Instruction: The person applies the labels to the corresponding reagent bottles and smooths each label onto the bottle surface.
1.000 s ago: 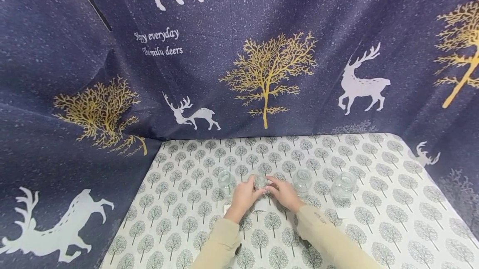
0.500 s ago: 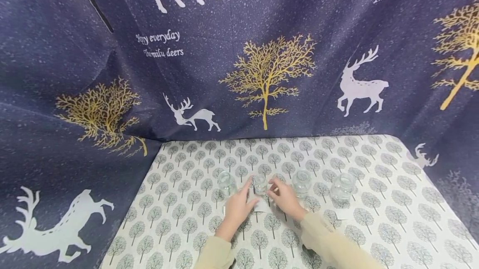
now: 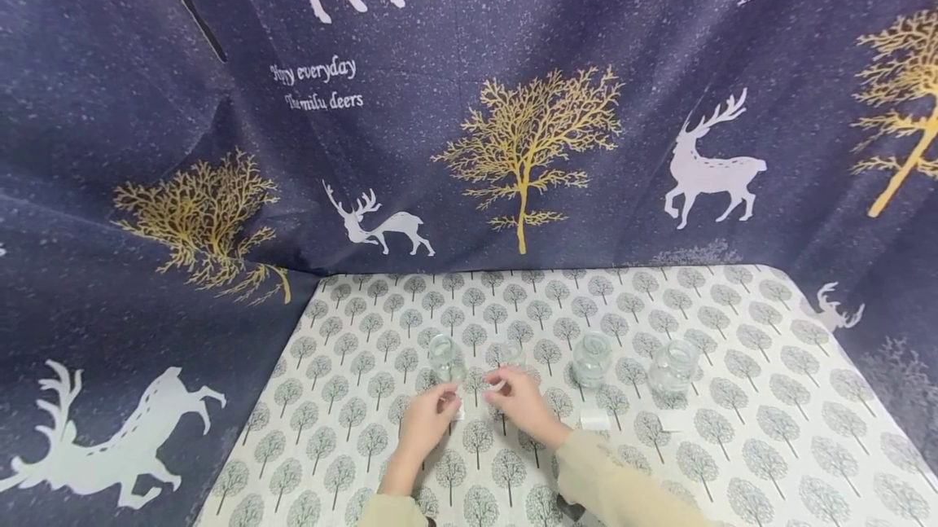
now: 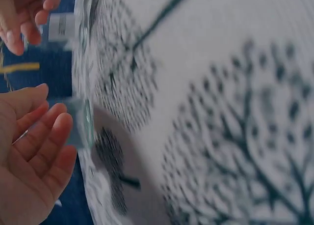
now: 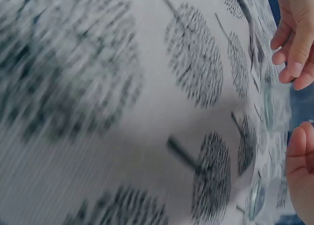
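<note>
Several clear glass jars stand in a row on the tablecloth. My left hand [image 3: 427, 423] hovers in front of the leftmost jar [image 3: 445, 356], beside a small white label [image 3: 458, 410]. In the left wrist view, the left hand [image 4: 37, 154] has its fingers loosely bent in front of a jar [image 4: 81, 121]; nothing shows in its grasp. My right hand [image 3: 523, 403] is just in front of the smaller jar [image 3: 511, 352], partly covering it. Its thumb and index finger are apart. A jar with printed text [image 4: 61, 27] shows behind that hand in the left wrist view.
Two more jars stand to the right, one jar [image 3: 592, 358] near the right hand and a wider jar [image 3: 672, 366] beyond. White labels [image 3: 594, 419] lie before them. A dark blue cloth [image 3: 410, 144] hangs behind the tree-patterned tablecloth [image 3: 359, 462].
Both hands have let go of the smaller jar and moved nearer and leftward. The left hand is now by the leftmost jar. The label before the third jar has come into view.
</note>
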Demonstrator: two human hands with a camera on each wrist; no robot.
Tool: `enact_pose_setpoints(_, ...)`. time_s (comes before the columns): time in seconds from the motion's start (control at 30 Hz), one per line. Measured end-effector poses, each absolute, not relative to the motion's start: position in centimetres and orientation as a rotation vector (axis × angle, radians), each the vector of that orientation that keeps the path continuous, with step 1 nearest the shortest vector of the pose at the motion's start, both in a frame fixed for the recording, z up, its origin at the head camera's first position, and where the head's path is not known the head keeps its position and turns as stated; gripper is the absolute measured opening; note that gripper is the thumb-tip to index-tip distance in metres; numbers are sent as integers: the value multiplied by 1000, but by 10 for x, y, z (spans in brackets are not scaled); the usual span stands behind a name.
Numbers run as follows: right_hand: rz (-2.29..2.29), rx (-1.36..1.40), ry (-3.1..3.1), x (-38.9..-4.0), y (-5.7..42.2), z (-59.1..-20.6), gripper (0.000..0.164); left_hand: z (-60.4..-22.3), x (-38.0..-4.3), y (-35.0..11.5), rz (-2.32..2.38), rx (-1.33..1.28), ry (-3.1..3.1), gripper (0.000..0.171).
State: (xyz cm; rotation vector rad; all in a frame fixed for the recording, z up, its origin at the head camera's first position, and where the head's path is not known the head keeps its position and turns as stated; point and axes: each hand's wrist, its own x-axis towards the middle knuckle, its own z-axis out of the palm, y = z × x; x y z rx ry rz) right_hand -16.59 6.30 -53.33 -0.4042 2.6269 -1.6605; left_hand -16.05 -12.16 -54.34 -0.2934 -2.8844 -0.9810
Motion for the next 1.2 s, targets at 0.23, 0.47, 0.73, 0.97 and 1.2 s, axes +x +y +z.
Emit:
enact_pose_setpoints(0.23, -1657, -399, 2517, -170, 40, -539, 32, -553, -164, -141, -1072, -220, -2925, 37)
enact_pose_setpoints(0.47, -1586, -435, 2554, -172, 23, -548, 28, -561, -165, -148, -1022, -235, -2951, 42)
enact_pose_setpoints(0.73, -1415, -444, 2626, -172, 15, -559, 27, -566, -165, -148, -1002, -224, -2980, 44)
enact_pose_setpoints(0.97, -1219, -475, 2762, -172, 12, -564, 31, -564, -165, -146, -991, -192, -2996, 41)
enact_pose_setpoints(1.2, -1028, -458, 2868, -171, 9, -562, 31, -562, -165, -143, -972, -184, -3012, 32)
